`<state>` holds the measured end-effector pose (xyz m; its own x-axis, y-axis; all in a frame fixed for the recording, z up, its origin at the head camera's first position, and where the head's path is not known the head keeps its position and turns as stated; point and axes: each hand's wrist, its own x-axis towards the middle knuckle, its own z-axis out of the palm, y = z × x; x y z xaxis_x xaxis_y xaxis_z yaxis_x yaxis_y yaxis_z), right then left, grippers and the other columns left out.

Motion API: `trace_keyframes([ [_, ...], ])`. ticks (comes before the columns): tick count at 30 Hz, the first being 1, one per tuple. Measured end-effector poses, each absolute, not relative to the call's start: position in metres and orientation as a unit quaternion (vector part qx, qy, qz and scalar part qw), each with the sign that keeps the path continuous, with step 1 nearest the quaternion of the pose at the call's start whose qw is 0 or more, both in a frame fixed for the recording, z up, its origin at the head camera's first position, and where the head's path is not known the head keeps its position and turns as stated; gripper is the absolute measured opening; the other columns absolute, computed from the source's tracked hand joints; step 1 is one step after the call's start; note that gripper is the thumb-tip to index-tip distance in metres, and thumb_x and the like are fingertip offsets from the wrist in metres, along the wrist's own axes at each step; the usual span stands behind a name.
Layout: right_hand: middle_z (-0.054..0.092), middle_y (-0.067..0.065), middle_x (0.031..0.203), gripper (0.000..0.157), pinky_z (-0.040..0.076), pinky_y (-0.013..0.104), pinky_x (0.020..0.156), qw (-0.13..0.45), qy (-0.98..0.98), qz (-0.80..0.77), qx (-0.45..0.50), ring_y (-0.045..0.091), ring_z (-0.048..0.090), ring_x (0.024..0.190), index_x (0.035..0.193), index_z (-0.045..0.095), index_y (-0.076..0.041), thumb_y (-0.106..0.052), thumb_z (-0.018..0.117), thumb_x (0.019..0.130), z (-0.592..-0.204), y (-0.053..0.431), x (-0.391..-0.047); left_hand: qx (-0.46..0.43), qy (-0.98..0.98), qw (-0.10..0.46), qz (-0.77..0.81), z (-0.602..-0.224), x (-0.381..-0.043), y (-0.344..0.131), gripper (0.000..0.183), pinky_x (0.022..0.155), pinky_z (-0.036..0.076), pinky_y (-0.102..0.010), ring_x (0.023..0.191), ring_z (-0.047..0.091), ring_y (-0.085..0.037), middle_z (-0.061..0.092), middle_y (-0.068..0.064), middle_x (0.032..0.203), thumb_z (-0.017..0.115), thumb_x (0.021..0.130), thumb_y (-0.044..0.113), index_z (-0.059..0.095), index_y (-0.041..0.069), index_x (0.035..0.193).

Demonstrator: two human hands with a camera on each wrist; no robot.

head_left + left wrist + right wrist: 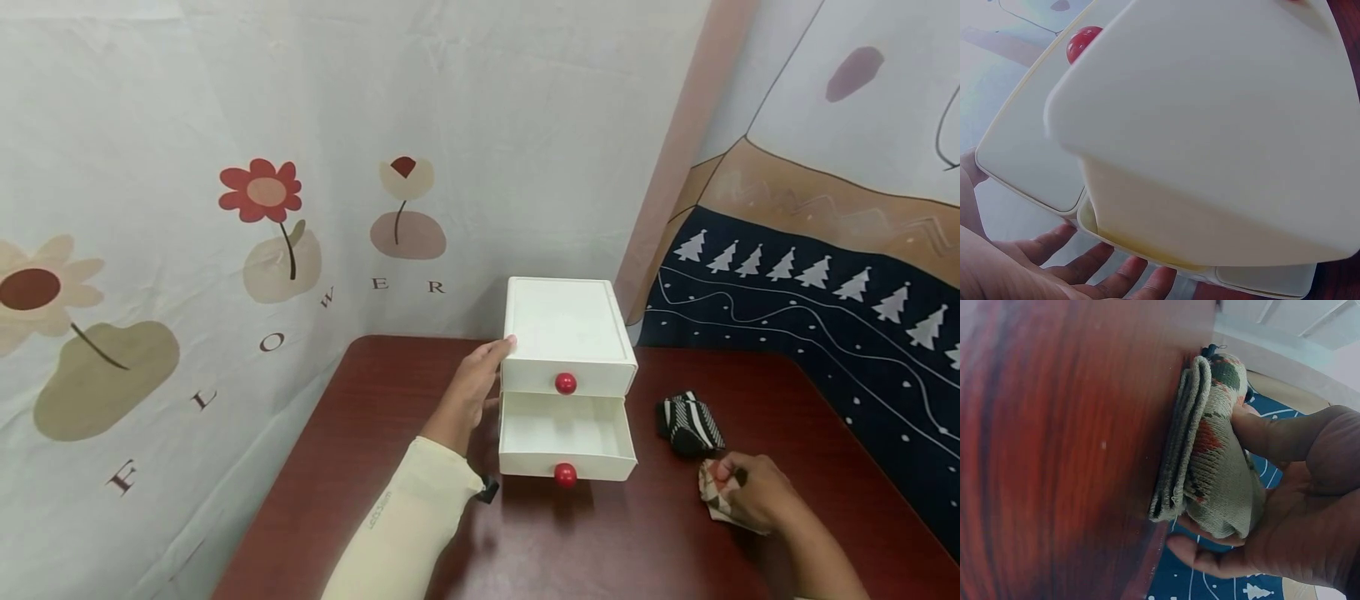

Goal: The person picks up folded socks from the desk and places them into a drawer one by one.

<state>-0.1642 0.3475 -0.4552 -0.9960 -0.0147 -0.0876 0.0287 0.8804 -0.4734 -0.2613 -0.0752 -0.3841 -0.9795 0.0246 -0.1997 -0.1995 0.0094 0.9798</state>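
A white two-drawer cabinet (566, 321) stands on the table, its upper drawer closed and its lower drawer (562, 467) pulled out with a bare floor. My left hand (478, 383) rests along the cabinet's left side, fingers extended; fingertips (1154, 281) touch the side edge in the left wrist view. On the right, my right hand (761, 492) pinches a folded pair of beige socks (1222, 469) with an orange and green pattern between thumb and fingers. The folded cuff lies right at the tabletop. Just beyond sits a folded pair of black-and-white striped socks (693, 423).
The dark red wooden table (360, 467) carries everything. Red round knobs (565, 475) stick out from the drawer fronts. A flower-printed cloth (480, 125) hangs behind and to the left, and a dark blue tree-patterned cloth (795, 308) to the right.
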Motion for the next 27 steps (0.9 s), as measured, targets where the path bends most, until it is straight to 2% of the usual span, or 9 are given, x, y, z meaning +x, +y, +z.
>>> trace_keyframes([
  [3, 0.069, 0.025, 0.104, 0.029, 0.047, 0.037, 0.079, 0.040, 0.967, -0.252, 0.006, 0.034, 0.063, 0.091, 0.095, 0.070, -0.012, 0.001, 0.084, 0.074, -0.454, 0.345, -0.165, -0.064, 0.706, 0.079, 0.700, -0.384, -0.261, -0.075, 0.076, 0.115, 0.048, -0.068, 0.150, 0.056, -0.040, 0.062, -0.011, 0.157, 0.066, 0.100, 0.068, 0.056, 0.021, 0.158],
  [8, 0.066, 0.029, 0.107, 0.028, 0.048, 0.041, 0.085, 0.019, 0.968, -0.249, 0.001, 0.038, 0.063, 0.097, 0.094, 0.074, -0.011, 0.003, 0.086, 0.073, -0.453, 0.340, -0.162, -0.067, 0.706, 0.081, 0.701, -0.384, -0.261, -0.075, 0.076, 0.115, 0.048, -0.068, 0.151, 0.055, -0.039, 0.061, -0.010, 0.158, 0.067, 0.099, 0.069, 0.057, 0.022, 0.157],
  [14, 0.068, 0.022, 0.102, 0.025, 0.050, 0.048, 0.090, -0.030, 0.972, -0.232, -0.033, 0.038, 0.064, 0.101, 0.092, 0.078, -0.012, 0.002, 0.087, 0.074, -0.453, 0.336, -0.158, -0.068, 0.706, 0.081, 0.701, -0.383, -0.261, -0.075, 0.075, 0.115, 0.048, -0.067, 0.150, 0.055, -0.039, 0.061, -0.010, 0.158, 0.067, 0.098, 0.069, 0.058, 0.022, 0.156],
  [19, 0.072, 0.015, 0.102, 0.021, 0.050, 0.038, 0.083, -0.059, 0.970, -0.233, -0.047, 0.029, 0.065, 0.097, 0.094, 0.080, -0.011, -0.004, 0.090, 0.077, -0.452, 0.331, -0.154, -0.069, 0.707, 0.080, 0.700, -0.384, -0.261, -0.075, 0.075, 0.115, 0.047, -0.067, 0.151, 0.055, -0.040, 0.061, -0.010, 0.158, 0.067, 0.099, 0.069, 0.058, 0.022, 0.157],
  [24, 0.072, 0.012, 0.107, 0.025, 0.046, 0.025, 0.076, -0.082, 0.960, -0.261, -0.051, 0.011, 0.060, 0.092, 0.100, 0.084, -0.010, -0.009, 0.095, 0.078, -0.444, 0.322, -0.150, -0.068, 0.705, 0.079, 0.702, -0.384, -0.260, -0.076, 0.075, 0.116, 0.047, -0.068, 0.151, 0.055, -0.040, 0.061, -0.010, 0.158, 0.067, 0.099, 0.069, 0.058, 0.022, 0.157],
  [27, 0.072, 0.012, 0.110, 0.028, 0.044, 0.023, 0.074, -0.099, 0.954, -0.276, -0.055, 0.002, 0.055, 0.091, 0.104, 0.084, -0.012, -0.010, 0.095, 0.079, -0.436, 0.314, -0.147, -0.066, 0.703, 0.080, 0.704, -0.384, -0.260, -0.075, 0.076, 0.116, 0.047, -0.067, 0.151, 0.054, -0.040, 0.060, -0.011, 0.160, 0.067, 0.099, 0.068, 0.057, 0.022, 0.157],
])
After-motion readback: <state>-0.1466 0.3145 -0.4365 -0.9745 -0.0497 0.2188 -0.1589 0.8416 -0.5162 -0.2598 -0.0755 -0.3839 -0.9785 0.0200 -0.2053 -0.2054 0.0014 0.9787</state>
